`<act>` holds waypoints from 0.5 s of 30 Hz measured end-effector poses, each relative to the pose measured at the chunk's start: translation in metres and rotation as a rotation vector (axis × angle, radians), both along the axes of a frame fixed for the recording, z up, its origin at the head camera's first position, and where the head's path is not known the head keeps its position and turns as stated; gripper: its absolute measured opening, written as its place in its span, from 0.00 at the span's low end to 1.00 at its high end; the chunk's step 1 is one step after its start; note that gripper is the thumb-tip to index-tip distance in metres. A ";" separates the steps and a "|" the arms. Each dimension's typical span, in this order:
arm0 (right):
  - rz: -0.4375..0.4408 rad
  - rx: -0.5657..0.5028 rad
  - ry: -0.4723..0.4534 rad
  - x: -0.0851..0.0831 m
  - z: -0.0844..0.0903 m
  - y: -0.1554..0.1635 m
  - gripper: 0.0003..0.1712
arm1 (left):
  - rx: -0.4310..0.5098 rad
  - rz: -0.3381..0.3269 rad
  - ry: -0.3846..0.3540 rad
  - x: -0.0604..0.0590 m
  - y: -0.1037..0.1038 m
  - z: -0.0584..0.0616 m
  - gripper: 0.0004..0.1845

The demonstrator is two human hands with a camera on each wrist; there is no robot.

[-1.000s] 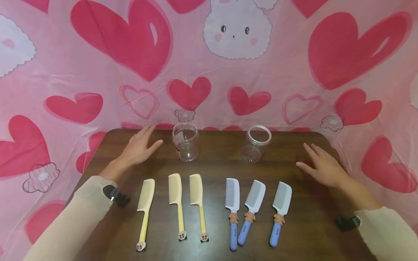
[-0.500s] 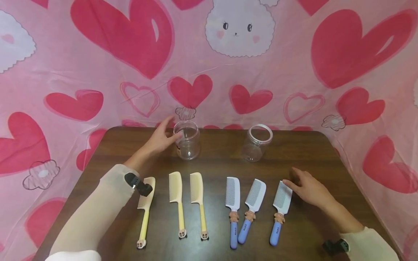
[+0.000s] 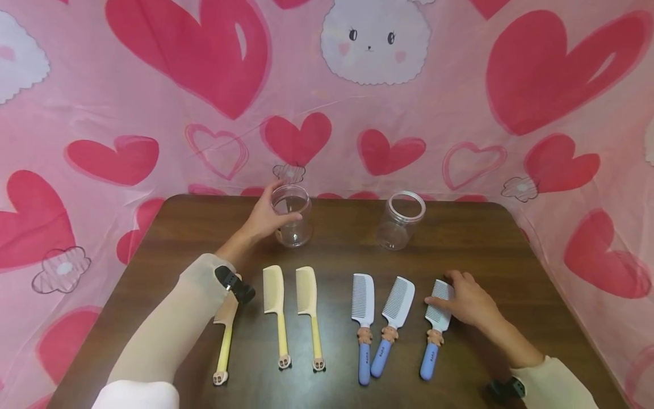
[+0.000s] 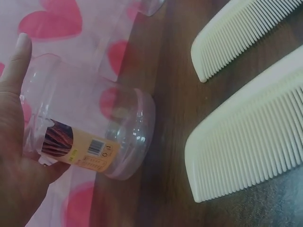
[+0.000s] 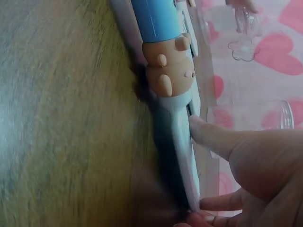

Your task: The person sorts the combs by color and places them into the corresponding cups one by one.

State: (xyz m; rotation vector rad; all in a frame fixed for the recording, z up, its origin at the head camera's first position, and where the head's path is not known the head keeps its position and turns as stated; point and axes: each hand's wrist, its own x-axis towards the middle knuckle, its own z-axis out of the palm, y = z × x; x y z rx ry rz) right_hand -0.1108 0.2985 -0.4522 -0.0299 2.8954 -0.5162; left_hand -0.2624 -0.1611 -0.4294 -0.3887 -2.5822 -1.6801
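Hands on a jar and a comb

The left hand (image 3: 263, 218) wraps the clear plastic jar (image 3: 292, 222), upright behind the yellow combs (image 3: 291, 309). The right hand (image 3: 467, 304) pinches the rightmost white comb (image 3: 435, 326), teeth leftward, blue handle (image 3: 428, 361) pointing toward the person.

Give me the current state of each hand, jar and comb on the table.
left hand: grips left jar
left jar: upright, lidless, empty
right jar: upright, lidless, untouched
right hand: pinches rightmost blue comb
rightmost blue comb: flat on table
yellow combs: flat, untouched
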 end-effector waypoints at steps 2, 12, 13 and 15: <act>-0.010 0.010 0.007 0.000 -0.002 -0.001 0.57 | 0.005 0.001 0.003 -0.001 0.000 -0.002 0.54; -0.063 -0.145 -0.038 -0.008 -0.008 0.003 0.49 | 0.058 -0.023 0.009 0.014 0.006 0.015 0.46; -0.075 -0.197 -0.045 -0.009 -0.009 0.005 0.46 | 0.060 -0.026 0.012 0.018 0.007 0.020 0.46; -0.105 -0.345 -0.070 -0.010 -0.010 0.010 0.38 | 0.062 -0.035 0.021 0.022 0.008 0.026 0.45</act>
